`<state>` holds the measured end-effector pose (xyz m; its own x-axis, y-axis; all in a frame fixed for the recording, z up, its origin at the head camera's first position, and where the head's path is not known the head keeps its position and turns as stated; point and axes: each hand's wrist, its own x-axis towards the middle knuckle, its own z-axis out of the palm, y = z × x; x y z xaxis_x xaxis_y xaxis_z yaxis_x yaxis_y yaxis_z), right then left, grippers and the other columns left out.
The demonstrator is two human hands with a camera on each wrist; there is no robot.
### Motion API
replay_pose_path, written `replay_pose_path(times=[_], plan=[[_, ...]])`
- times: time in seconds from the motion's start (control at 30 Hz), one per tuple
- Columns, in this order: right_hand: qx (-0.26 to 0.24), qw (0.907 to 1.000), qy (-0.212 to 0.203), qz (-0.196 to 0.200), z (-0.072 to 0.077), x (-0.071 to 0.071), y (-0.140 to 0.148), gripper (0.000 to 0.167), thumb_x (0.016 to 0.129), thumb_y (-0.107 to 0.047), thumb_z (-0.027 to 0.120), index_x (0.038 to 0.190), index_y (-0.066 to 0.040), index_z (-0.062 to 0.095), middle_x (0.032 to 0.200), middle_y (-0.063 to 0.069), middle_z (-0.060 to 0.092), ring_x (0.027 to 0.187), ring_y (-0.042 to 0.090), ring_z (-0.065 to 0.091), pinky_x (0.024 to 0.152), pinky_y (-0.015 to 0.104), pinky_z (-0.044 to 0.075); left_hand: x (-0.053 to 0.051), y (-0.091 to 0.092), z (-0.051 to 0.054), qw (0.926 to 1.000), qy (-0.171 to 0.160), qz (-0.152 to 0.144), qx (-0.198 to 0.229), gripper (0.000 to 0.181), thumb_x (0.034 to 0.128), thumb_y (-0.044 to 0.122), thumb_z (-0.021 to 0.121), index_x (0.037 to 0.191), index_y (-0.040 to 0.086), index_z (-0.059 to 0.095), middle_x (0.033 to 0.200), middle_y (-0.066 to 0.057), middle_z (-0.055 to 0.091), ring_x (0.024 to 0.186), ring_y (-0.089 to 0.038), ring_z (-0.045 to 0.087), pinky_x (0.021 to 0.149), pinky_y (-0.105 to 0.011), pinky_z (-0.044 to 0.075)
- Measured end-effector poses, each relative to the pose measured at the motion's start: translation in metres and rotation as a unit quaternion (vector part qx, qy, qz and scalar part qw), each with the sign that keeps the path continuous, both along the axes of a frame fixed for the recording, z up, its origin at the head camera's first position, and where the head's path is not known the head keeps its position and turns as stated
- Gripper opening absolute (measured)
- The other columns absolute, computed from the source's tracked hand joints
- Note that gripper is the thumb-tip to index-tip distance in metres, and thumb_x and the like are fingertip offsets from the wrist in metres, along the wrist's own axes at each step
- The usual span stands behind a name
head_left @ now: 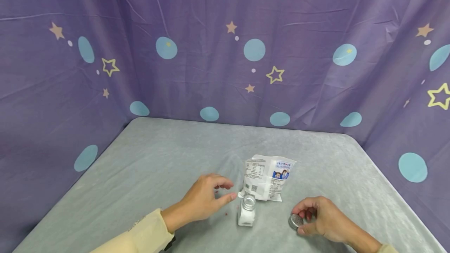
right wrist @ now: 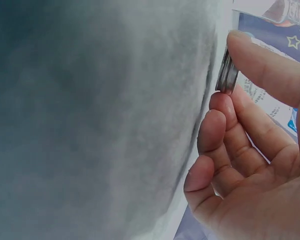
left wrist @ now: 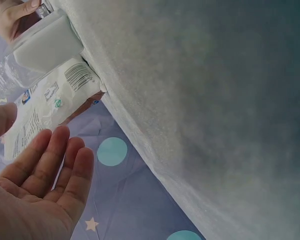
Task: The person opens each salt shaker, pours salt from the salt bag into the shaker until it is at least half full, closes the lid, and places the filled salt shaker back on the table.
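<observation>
A small clear glass jar (head_left: 247, 214) with white contents stands uncapped on the cloth-covered table, its threaded neck bare. My left hand (head_left: 207, 198) is beside the jar on its left, fingers loosely spread and holding nothing; the left wrist view shows its open palm facing the jar (left wrist: 45, 47). To the right, my right hand (head_left: 325, 218) pinches a round silver metal lid (head_left: 296, 221) between thumb and fingers. In the right wrist view the lid (right wrist: 227, 72) stands on edge, close to the table surface. Behind the jar is a white printed packet (head_left: 265, 177).
Grey cloth (head_left: 168, 147) covers the table. A purple curtain (head_left: 211, 18) with stars and blue dots surrounds its back and sides. A few tiny reddish specks (head_left: 226, 214) lie on the cloth between the left hand and the jar.
</observation>
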<state>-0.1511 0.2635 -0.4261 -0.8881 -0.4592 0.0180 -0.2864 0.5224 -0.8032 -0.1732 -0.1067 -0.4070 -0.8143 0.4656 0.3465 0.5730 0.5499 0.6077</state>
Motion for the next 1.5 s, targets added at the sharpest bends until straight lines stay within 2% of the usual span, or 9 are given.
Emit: replay_pose_path(times=[0.17,0.43,0.93,1.17,1.5], plan=[[0.001,0.9996,0.027,0.000,0.002,0.002,-0.002,0.034,0.068,-0.017,0.093,0.098,-0.013,0.076,0.083,-0.002,0.065,0.070,0.008,0.057,0.059,0.026,0.049,0.002,0.000,-0.001,0.9998,-0.015,-0.013,0.003,0.030,0.0961,0.036,0.073,0.112,0.011,0.076,0.106,-0.003,0.074,0.098,-0.020,0.069,0.086,-0.038,0.056],[0.010,0.9990,0.042,-0.011,0.005,0.003,-0.005,0.032,0.071,-0.020,0.093,0.098,-0.017,0.075,0.082,-0.005,0.064,0.072,0.009,0.056,0.059,0.026,0.046,0.005,0.000,-0.002,0.9983,-0.036,-0.046,-0.006,0.028,0.0972,0.029,0.072,0.118,0.010,0.074,0.111,-0.001,0.074,0.101,-0.013,0.067,0.091,-0.036,0.055],[-0.002,0.9967,0.079,-0.018,0.016,0.010,-0.015,0.028,0.074,-0.023,0.092,0.096,-0.023,0.075,0.080,-0.008,0.065,0.072,0.012,0.059,0.062,0.028,0.044,0.009,0.005,-0.004,0.9947,-0.052,-0.088,-0.015,0.041,0.0876,0.028,0.081,0.122,0.008,0.071,0.109,0.003,0.073,0.102,-0.012,0.067,0.092,-0.033,0.054],[0.001,0.9944,0.104,-0.016,0.021,0.011,-0.021,0.026,0.076,-0.024,0.092,0.096,-0.027,0.075,0.080,-0.011,0.067,0.070,0.010,0.058,0.062,0.029,0.043,0.010,0.011,-0.004,0.9944,-0.056,-0.087,-0.020,0.043,0.0831,0.028,0.086,0.120,0.010,0.071,0.107,0.004,0.072,0.100,-0.010,0.066,0.090,-0.030,0.054],[-0.014,0.9921,0.124,-0.008,0.028,0.012,-0.029,0.027,0.075,-0.020,0.092,0.095,-0.026,0.075,0.080,-0.012,0.068,0.069,0.010,0.058,0.063,0.028,0.043,0.012,0.018,-0.005,0.9946,-0.071,-0.072,-0.023,0.046,0.0786,0.032,0.090,0.116,0.013,0.073,0.103,0.015,0.069,0.096,-0.005,0.065,0.087,-0.028,0.054]])
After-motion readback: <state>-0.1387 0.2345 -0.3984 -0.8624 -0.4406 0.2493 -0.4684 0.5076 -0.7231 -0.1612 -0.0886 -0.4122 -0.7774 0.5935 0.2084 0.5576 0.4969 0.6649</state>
